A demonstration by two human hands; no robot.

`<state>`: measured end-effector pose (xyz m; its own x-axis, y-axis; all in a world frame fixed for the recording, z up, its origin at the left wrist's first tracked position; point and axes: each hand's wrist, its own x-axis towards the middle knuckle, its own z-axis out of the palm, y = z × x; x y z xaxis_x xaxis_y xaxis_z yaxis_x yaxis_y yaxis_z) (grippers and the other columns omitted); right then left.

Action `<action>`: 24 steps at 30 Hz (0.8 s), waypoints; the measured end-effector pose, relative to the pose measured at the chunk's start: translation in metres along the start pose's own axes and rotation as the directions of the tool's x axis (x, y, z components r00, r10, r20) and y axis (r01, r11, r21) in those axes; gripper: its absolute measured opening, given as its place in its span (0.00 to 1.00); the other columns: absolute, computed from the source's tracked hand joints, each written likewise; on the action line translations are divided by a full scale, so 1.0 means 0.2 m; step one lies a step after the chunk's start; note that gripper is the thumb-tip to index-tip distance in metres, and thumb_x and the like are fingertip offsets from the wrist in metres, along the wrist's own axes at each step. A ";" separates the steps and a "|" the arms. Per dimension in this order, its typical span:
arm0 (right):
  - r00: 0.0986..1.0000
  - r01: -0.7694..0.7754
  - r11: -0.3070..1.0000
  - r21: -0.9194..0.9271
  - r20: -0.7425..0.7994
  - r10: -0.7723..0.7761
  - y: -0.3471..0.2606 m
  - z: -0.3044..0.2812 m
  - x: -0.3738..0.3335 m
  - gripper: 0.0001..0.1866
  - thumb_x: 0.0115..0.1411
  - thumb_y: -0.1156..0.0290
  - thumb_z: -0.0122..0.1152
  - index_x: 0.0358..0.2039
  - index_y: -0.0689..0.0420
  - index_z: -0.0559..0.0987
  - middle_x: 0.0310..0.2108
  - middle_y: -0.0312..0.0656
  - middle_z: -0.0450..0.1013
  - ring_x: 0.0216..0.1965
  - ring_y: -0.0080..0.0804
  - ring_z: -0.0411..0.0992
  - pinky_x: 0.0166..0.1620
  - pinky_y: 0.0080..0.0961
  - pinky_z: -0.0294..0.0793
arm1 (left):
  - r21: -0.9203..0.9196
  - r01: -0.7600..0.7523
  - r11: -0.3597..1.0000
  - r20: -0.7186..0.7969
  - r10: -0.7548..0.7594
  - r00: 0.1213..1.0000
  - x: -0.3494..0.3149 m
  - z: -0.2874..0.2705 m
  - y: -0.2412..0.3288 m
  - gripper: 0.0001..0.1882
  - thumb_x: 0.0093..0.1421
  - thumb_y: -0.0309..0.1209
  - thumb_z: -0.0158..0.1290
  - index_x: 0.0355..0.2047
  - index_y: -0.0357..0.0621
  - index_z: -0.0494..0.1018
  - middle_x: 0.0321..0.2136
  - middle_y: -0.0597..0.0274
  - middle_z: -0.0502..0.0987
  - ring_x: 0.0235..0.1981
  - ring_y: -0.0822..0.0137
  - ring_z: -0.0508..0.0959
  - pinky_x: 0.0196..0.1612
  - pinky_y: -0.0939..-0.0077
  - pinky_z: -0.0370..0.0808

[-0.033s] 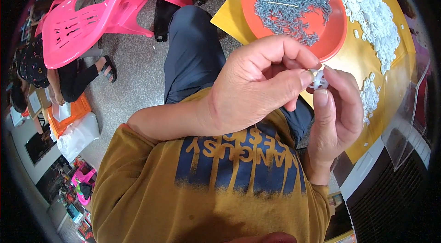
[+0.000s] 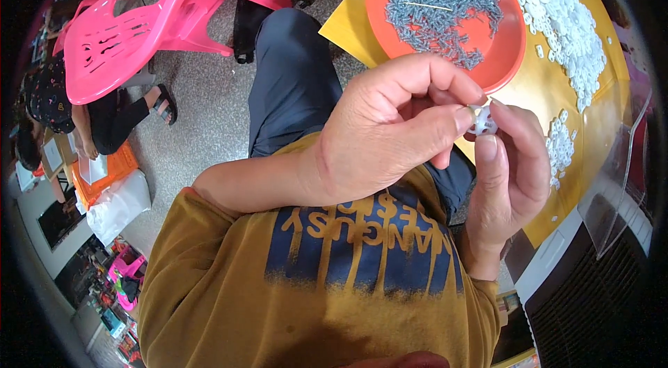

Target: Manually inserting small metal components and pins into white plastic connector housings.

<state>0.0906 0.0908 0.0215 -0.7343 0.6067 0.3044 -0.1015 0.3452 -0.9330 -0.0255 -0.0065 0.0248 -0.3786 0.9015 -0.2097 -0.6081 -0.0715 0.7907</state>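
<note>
My left hand (image 2: 390, 128) reaches across from the left, thumb and index finger pinched at one edge of a small white plastic piece (image 2: 481, 123) with holes in it. From the other side my right hand (image 2: 504, 180) grips the same piece between thumb and fingers. Fingertips cover part of it, so its full shape is hidden. Just beyond my hands stands a round orange-red basin (image 2: 515, 55) with many small grey screw-like parts (image 2: 435, 10) and a thin pale stick (image 2: 428, 6) on top of them.
A large heap of small white plastic pieces (image 2: 557, 13) lies on the yellow tabletop (image 2: 536, 86), with a smaller pile (image 2: 559, 149) nearer. Clear plastic sheeting (image 2: 623, 180) hangs at the right. A pink chair (image 2: 118, 55) and a crouching person (image 2: 87, 110) are on the left.
</note>
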 end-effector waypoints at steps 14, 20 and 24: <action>0.983 -0.176 0.938 0.299 0.007 0.182 0.00 -0.01 -0.01 0.13 0.53 0.79 0.51 0.41 0.67 0.70 0.35 0.41 0.66 0.35 0.23 0.64 0.40 0.17 0.62 | -0.025 -0.001 1.000 0.088 0.003 0.996 -0.01 -0.02 -0.02 0.12 0.57 0.22 0.43 0.42 0.35 0.63 0.31 0.60 0.71 0.26 0.76 0.73 0.30 0.86 0.72; 0.994 -0.106 0.971 0.213 0.026 0.103 0.01 0.00 -0.02 0.18 0.50 0.80 0.54 0.43 0.67 0.69 0.37 0.43 0.66 0.38 0.26 0.64 0.43 0.19 0.61 | -0.062 0.002 0.998 0.089 0.003 0.996 -0.01 -0.02 -0.03 0.13 0.57 0.22 0.45 0.43 0.36 0.62 0.32 0.59 0.71 0.26 0.76 0.73 0.29 0.87 0.72; 0.996 -0.072 0.994 0.083 0.065 0.066 0.01 -0.01 -0.02 0.20 0.48 0.79 0.56 0.44 0.67 0.69 0.38 0.44 0.66 0.38 0.27 0.64 0.43 0.19 0.61 | -0.121 0.047 0.991 0.074 -0.038 0.997 -0.01 -0.01 -0.03 0.14 0.57 0.23 0.45 0.44 0.36 0.61 0.32 0.59 0.71 0.25 0.76 0.73 0.29 0.87 0.72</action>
<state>0.0949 0.0904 0.0189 -0.7818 0.5801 0.2284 -0.1037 0.2403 -0.9651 -0.0230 -0.0089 0.0190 -0.3023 0.9328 -0.1965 -0.7054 -0.0803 0.7042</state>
